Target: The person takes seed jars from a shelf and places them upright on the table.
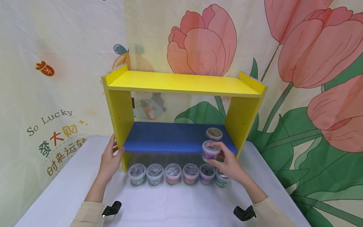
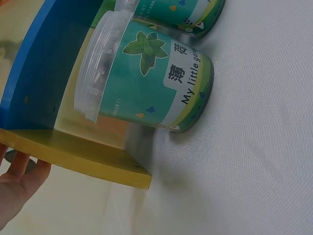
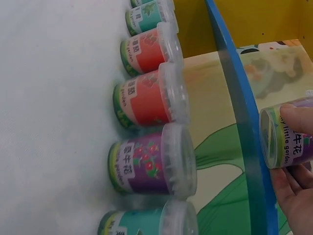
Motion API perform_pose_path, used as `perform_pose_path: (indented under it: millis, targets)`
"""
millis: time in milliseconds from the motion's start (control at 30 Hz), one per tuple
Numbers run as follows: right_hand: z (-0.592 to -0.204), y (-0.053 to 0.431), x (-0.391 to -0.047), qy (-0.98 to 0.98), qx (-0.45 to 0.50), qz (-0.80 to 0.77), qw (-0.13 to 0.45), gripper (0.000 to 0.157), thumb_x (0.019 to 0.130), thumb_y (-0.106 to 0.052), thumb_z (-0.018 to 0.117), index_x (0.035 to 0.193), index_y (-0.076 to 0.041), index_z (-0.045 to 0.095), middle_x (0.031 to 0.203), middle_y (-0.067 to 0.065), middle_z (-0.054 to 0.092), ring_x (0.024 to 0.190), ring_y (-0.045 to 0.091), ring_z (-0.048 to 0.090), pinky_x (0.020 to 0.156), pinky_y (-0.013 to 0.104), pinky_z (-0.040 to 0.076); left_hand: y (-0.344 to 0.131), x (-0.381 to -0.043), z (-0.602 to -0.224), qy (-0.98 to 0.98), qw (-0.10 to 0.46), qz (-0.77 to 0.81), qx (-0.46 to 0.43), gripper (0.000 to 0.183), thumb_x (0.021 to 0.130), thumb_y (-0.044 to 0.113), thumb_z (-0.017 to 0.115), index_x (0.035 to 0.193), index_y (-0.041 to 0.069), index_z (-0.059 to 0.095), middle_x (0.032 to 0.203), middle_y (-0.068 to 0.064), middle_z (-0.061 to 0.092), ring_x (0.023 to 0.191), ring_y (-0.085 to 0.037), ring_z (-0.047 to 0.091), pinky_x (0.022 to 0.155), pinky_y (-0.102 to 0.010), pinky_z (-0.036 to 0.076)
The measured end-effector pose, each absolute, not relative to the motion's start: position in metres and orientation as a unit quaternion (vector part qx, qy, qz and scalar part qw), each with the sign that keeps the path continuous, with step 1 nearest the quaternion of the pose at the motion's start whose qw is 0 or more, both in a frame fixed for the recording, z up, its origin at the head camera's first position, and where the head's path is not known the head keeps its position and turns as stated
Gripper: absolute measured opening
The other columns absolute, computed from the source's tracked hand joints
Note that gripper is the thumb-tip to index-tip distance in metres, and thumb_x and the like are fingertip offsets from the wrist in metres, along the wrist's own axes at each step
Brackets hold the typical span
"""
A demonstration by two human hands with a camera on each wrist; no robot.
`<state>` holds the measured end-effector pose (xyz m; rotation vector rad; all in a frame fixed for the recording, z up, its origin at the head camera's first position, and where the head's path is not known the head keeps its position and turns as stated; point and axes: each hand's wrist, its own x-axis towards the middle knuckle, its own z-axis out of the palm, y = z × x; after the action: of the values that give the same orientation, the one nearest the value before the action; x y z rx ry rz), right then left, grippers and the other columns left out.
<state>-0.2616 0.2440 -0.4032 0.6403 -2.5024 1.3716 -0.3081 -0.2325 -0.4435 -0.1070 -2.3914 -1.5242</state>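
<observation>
In the head view my right hand [image 1: 229, 164] grips a purple-labelled plastic tub [image 1: 210, 151] with a clear lid, thumb and fingers round its sides. That tub is at the front edge of the blue shelf [image 1: 167, 135], near its right end. Just behind it on the shelf stands another lidded tub [image 1: 214, 134]. My left hand [image 1: 110, 159] holds the left side panel of the yellow shelf unit [image 1: 117, 116], its thumb at the front edge. The right wrist view shows the held purple tub [image 3: 288, 137] tilted beside the blue board, its base turned toward the camera.
Several lidded tubs stand in a row on the white table before the unit, among them a teal mint tub [image 2: 146, 73], a red tub [image 3: 144, 98] and a purple tub [image 3: 146, 164]. A yellow top board [image 1: 181, 82] spans above. Behind hangs a flowered cloth [image 1: 204, 41].
</observation>
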Motion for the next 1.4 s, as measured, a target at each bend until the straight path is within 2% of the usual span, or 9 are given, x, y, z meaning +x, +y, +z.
perform_pose_path:
  millis: [167,500,700,800,1067,1400]
  targets:
    - [-0.41,0.257,-0.258,-0.849,0.203,0.479,0.093,0.059,0.092,-0.005,0.083,0.142,-0.018,0.053,0.141,0.012,0.058,0.125,0.035,0.062,0.1,0.022,0.057,-0.233,-0.309,-0.444,-0.833,0.152,-0.53,-0.037,0.077,0.113,0.029,0.052,0.169,0.049,0.003,0.167,-0.023,0.034,0.15,-0.05,0.037,0.114,-0.069,0.044]
    - [-0.423,0.286,-0.247,-0.854,0.183,0.478,0.099,0.056,0.094,-0.009,0.082,0.142,-0.014,0.053,0.144,0.015,0.055,0.128,0.039,0.059,0.102,0.018,0.053,-0.233,-0.311,-0.447,-0.833,0.152,-0.53,-0.034,0.077,0.113,0.029,0.052,0.169,0.048,0.003,0.166,-0.023,0.035,0.15,-0.05,0.037,0.113,-0.069,0.044]
    - [-0.429,0.301,-0.238,-0.864,0.164,0.465,0.1,0.057,0.093,-0.012,0.083,0.142,-0.013,0.054,0.146,0.014,0.056,0.128,0.037,0.059,0.102,0.015,0.051,-0.232,-0.309,-0.445,-0.834,0.15,-0.531,-0.03,0.077,0.113,0.027,0.052,0.169,0.048,0.003,0.167,-0.022,0.035,0.15,-0.049,0.037,0.114,-0.068,0.044]
    - [-0.433,0.309,-0.236,-0.869,0.16,0.458,0.1,0.057,0.093,-0.014,0.084,0.142,-0.014,0.054,0.145,0.014,0.057,0.126,0.031,0.06,0.102,0.014,0.051,-0.232,-0.309,-0.444,-0.833,0.152,-0.531,-0.032,0.077,0.113,0.027,0.052,0.169,0.048,0.003,0.166,-0.022,0.035,0.15,-0.049,0.037,0.114,-0.069,0.043]
    - [-0.448,0.333,-0.234,-0.866,0.17,0.453,0.124,0.057,0.092,-0.01,0.084,0.14,-0.012,0.055,0.139,0.015,0.06,0.116,0.002,0.06,0.099,0.012,0.052,-0.232,-0.308,-0.443,-0.83,0.152,-0.535,-0.037,0.077,0.113,0.028,0.053,0.169,0.049,0.004,0.167,-0.022,0.034,0.15,-0.05,0.036,0.114,-0.07,0.043]
    - [-0.465,0.353,-0.233,-0.867,0.163,0.453,0.132,0.057,0.091,-0.008,0.084,0.139,-0.007,0.053,0.137,0.018,0.06,0.114,-0.003,0.06,0.097,0.009,0.051,-0.233,-0.307,-0.443,-0.831,0.156,-0.533,-0.043,0.077,0.113,0.026,0.052,0.17,0.046,0.004,0.167,-0.024,0.034,0.149,-0.051,0.037,0.114,-0.07,0.043]
